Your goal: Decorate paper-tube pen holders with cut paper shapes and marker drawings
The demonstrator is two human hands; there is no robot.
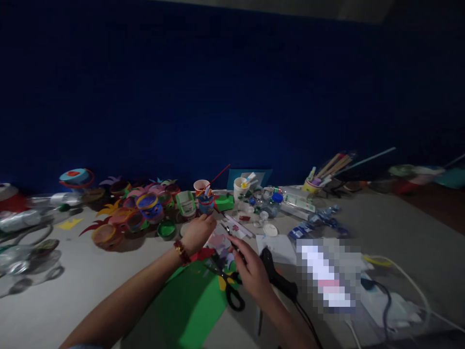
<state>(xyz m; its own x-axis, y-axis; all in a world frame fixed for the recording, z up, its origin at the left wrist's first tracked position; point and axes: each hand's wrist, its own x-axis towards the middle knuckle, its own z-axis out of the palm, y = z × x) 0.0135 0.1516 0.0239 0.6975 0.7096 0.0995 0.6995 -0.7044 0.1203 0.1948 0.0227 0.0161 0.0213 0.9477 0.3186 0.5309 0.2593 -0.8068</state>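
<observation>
My right hand (247, 264) is closed round a slim dark pen-like tool (231, 235), its tip pointing up and left. My left hand (199, 233), with a red beaded bracelet at the wrist, reaches to a small blue cup (206, 204); its fingertips are bent and blurred, and I cannot make out whether they grip the cup. Beneath my hands are paper scraps (217, 241), black-handled scissors (234, 296) and a green sheet (192, 305). A black glue gun (278, 278) lies just right of my right hand.
Decorated cups (148, 206) crowd the left. Behind are a white cup (240, 189), a blue-lidded jar (276, 201) and a brush holder (311, 186). An open green pot (166, 230) stands left of my left hand. A blurred lit device (325, 276) and cables lie right.
</observation>
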